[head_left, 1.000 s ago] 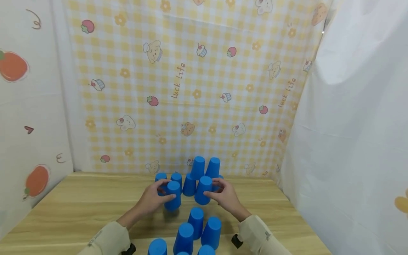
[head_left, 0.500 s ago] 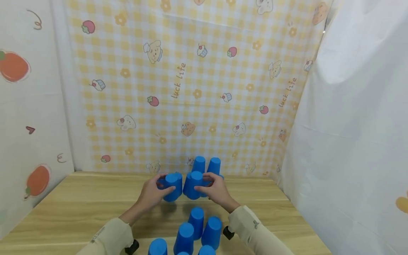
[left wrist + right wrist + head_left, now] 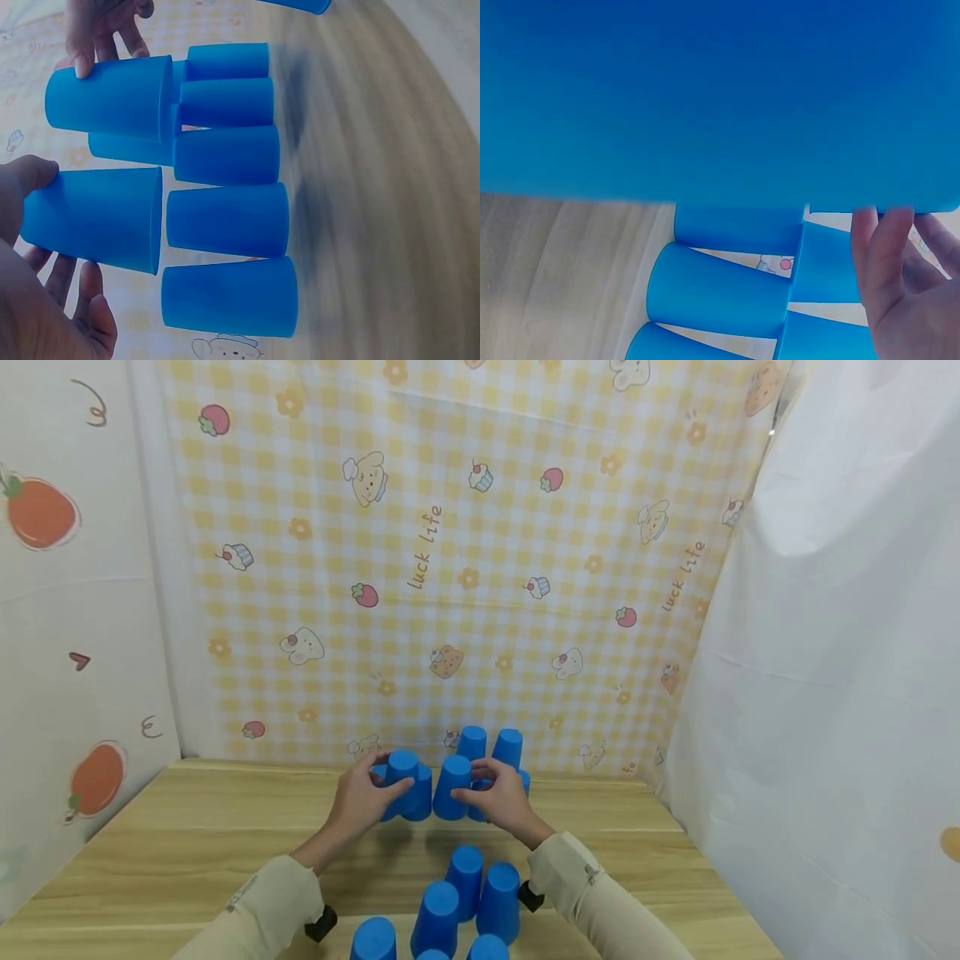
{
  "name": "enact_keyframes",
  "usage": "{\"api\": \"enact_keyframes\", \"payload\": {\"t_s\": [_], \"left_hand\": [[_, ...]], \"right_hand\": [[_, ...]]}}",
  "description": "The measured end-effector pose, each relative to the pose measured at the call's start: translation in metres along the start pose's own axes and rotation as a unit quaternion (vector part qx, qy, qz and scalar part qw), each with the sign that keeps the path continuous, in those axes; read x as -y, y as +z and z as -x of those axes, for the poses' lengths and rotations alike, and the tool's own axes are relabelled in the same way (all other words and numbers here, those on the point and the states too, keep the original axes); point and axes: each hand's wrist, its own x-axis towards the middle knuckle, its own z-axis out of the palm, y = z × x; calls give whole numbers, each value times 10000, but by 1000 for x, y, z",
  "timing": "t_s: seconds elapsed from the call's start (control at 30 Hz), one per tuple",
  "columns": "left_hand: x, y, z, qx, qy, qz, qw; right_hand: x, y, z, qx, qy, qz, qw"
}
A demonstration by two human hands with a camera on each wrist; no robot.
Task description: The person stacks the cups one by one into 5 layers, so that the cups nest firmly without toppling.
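Note:
In the head view, my left hand (image 3: 362, 795) grips an upside-down blue cup (image 3: 402, 768), thumb on the near side and fingers behind. My right hand (image 3: 501, 795) holds a second blue cup (image 3: 452, 789) the same way, just to its right. In the left wrist view both held cups are raised to the level above a row of blue cups (image 3: 229, 220) standing mouth-down on the table. The left one (image 3: 94, 217) is right over the tops of two of them. Beyond, two upper cups (image 3: 507, 749) sit on the row's right part.
Nearer me, several more upside-down blue cups (image 3: 436, 918) stand on the wooden table (image 3: 225, 852), between my forearms. One is close by the right wrist's black camera (image 3: 531, 896). A blue surface (image 3: 705, 97) fills the top of the right wrist view. A checked cloth (image 3: 337, 635) hangs behind.
Both hands have moved away from me with their cups, from in front of the back row to above it. The right hand has also shifted left. The other cups have stayed put.

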Motion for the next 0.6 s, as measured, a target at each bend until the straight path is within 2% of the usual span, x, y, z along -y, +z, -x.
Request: {"api": "enact_keyframes", "payload": {"t_s": [0.23, 0.4, 0.6], "left_hand": [[0, -5, -10, -183, 41, -184, 9997], [-1, -8, -15, -172, -5, -223, 9996], [-3, -11, -22, -148, -120, -218, 9996]], "right_hand": [[4, -3, -1, 3, -43, -61, 10000], [6, -7, -2, 2, -130, -32, 9999], [10, -12, -2, 26, -27, -33, 10000]]}}
